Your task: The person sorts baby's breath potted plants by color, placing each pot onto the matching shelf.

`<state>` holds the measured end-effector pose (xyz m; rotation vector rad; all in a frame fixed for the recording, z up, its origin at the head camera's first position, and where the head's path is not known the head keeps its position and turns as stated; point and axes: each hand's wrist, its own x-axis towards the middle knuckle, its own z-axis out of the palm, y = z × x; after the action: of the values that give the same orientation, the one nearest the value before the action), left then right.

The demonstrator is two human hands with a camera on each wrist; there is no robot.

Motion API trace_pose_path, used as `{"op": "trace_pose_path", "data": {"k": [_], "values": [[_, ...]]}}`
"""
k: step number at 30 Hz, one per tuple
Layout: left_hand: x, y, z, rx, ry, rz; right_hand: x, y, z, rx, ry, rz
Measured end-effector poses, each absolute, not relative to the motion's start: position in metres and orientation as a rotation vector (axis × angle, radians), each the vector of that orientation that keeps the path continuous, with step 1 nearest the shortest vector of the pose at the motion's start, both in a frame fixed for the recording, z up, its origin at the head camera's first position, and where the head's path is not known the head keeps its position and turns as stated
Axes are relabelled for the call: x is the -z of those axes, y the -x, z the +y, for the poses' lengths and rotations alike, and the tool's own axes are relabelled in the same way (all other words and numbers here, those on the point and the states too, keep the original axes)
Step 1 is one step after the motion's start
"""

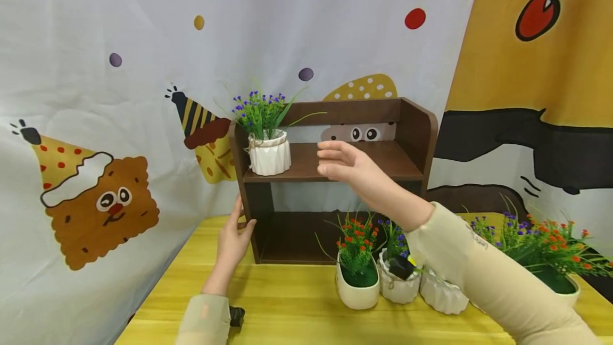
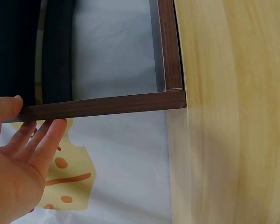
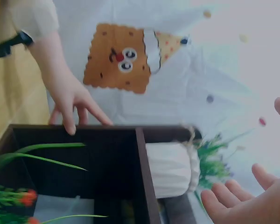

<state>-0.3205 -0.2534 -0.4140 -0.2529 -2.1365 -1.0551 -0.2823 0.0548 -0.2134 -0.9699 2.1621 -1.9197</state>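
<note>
A dark brown two-tier shelf [image 1: 335, 177] stands on the wooden table. My left hand [image 1: 233, 238] holds its left side panel [image 2: 107, 103], thumb on one side of the edge and fingertips on the outer face. My right hand [image 1: 356, 169] is raised in front of the upper tier, fingers extended, with nothing in it. On the upper tier, at the left end, sits a white ribbed pot [image 1: 270, 154] with purple flowers and twine round its rim. In the right wrist view, the same white pot [image 3: 170, 169] shows beyond the middle board.
Before the shelf's right part stand an oval planter of red flowers [image 1: 358, 286], a white pot of purple flowers [image 1: 399, 287] and another white pot [image 1: 442, 294], partly behind my right sleeve. More red flowers [image 1: 560, 244] stand far right. A cartoon-printed curtain [image 1: 143, 25] hangs behind.
</note>
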Motion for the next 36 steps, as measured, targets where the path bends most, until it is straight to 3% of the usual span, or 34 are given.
{"op": "trace_pose_path", "data": {"k": [9,17,28,36], "values": [[0.417,0.316,-0.259,1.073,0.209,-2.181,0.256,0.215,0.096,1.781,1.123,2.074],[0.423,0.316,-0.257,1.045,0.237,-2.165,0.303,0.184,0.115,1.812,1.188,1.882],[0.416,0.318,-0.253,1.045,0.218,-2.203,0.364,0.181,0.142,1.733,1.230,1.743],[0.411,0.317,-0.252,1.043,0.204,-2.205,0.384,0.198,0.161,1.477,0.924,2.094]]}}
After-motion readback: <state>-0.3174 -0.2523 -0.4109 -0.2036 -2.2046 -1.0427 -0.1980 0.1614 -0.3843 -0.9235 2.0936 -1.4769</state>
